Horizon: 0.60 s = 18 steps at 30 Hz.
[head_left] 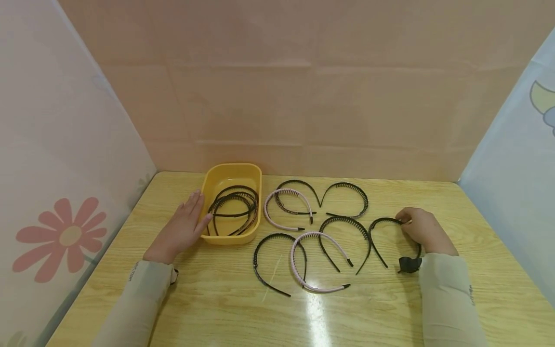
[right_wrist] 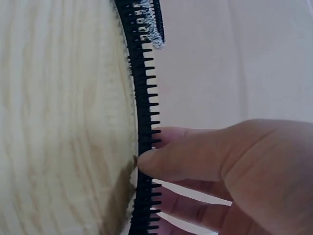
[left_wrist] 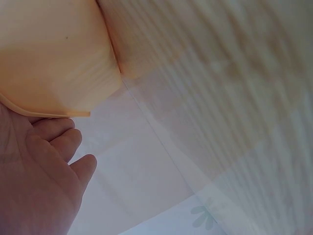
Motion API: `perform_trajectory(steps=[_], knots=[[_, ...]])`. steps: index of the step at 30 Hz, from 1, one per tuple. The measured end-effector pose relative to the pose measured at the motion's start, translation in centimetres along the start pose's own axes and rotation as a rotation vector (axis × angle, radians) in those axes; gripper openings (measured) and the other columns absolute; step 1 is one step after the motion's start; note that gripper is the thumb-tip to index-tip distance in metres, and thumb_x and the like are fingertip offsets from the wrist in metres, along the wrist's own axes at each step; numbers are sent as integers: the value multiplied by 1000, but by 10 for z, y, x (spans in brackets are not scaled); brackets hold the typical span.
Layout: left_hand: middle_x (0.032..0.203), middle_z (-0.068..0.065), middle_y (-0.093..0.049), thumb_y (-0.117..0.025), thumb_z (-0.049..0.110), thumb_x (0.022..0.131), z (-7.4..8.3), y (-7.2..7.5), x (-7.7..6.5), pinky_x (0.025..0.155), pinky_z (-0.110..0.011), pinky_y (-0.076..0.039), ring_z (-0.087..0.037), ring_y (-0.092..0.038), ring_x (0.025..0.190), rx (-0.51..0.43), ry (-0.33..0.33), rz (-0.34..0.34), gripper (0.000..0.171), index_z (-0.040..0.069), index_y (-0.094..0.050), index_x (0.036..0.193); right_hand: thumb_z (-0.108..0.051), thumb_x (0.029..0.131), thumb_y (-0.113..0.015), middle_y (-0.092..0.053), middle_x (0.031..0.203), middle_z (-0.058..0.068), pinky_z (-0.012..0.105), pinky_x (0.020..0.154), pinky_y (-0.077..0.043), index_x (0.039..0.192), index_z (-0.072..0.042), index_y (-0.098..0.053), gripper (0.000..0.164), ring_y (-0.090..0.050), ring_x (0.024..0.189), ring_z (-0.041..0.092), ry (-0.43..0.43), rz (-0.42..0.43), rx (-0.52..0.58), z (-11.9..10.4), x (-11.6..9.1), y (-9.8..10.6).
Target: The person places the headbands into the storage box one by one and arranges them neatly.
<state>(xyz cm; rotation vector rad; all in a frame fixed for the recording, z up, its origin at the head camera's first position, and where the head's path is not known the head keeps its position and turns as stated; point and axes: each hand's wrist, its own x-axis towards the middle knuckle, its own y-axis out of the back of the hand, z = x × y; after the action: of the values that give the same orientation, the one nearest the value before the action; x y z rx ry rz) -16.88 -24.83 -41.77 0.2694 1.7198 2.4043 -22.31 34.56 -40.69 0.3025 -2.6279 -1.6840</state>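
At the right of the table my right hand [head_left: 425, 229] pinches a black toothed headband [head_left: 376, 226] by its curved band. In the right wrist view, the thumb presses on the band [right_wrist: 142, 112], with the other fingers behind its teeth. My left hand [head_left: 184, 221] rests against the left side of a yellow plastic basket [head_left: 231, 166], fingers extended along the outside and thumb at the near rim. From the left wrist, the fingers [left_wrist: 61, 134] show just beside the basket's rim [left_wrist: 58, 114]. Several black headbands [head_left: 234, 195] lie overlapping inside the basket.
Between basket and right hand lie two pink headbands [head_left: 313, 234] with black tips. Several black headbands [head_left: 270, 236] are spread around them, some overlapping. A pink-beige backdrop [head_left: 303, 106] stands behind the wooden table [head_left: 217, 308], with patterned side panels [head_left: 78, 144] left and right.
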Motion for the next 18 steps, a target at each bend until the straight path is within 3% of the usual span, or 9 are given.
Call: perform_trajectory(steps=[18], knots=[[166, -27, -5, -30, 47, 111, -2, -1, 1, 120, -64, -11, -42, -5, 154, 6, 5, -6, 77, -11, -11, 158, 10, 89, -52, -63, 111, 36, 58, 76, -52, 119, 14, -62, 32, -59, 100, 54, 12, 28, 17, 6, -2, 4]])
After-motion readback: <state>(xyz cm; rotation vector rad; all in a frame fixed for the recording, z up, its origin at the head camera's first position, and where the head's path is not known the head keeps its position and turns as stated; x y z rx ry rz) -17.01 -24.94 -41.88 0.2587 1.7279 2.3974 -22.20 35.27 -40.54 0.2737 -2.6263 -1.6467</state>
